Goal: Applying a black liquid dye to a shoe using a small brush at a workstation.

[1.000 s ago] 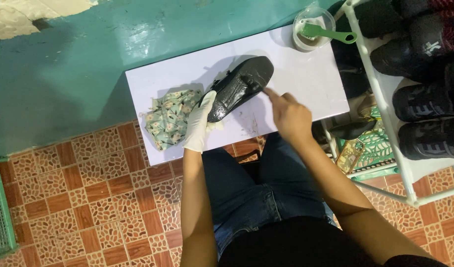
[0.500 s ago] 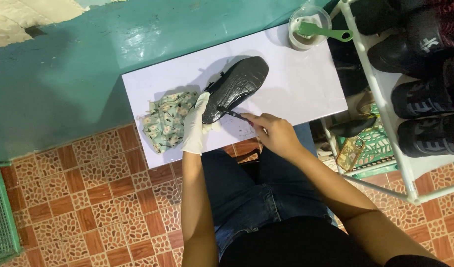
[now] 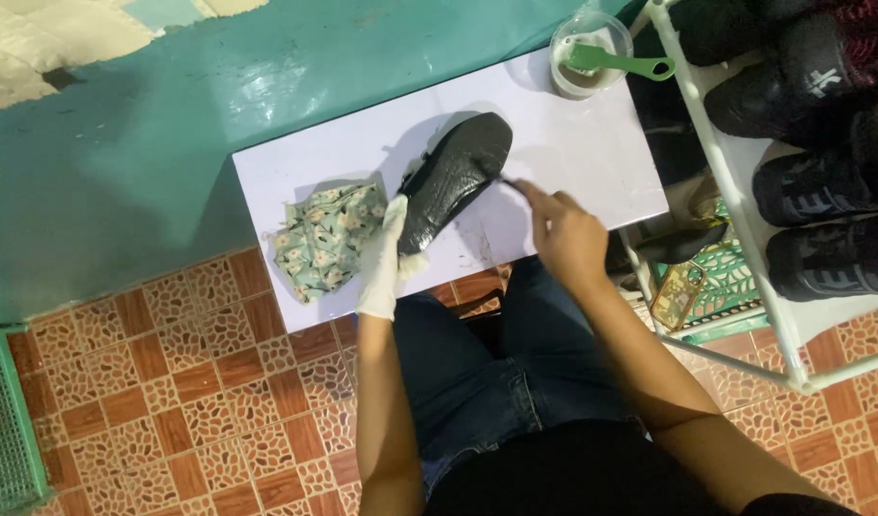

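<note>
Head view: your right hand (image 3: 568,239), pinching a brush, moved back to shoe (image 3: 455,180) toe; gloved left hand (image 3: 381,260) clamps heel near desk (image 3: 592,143) front edge.

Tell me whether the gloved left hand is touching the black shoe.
Touching. The head view shows the left hand, in a white glove, pressed against the heel end of the black shoe, which lies sole up on the white board; no gap shows between them.

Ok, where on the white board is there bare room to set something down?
White board: bare between shoe and plastic cup, and at the far left corner above the floral cloth. Crowded along the near edge: cloth, gloved left hand, shoe, right hand.
</note>
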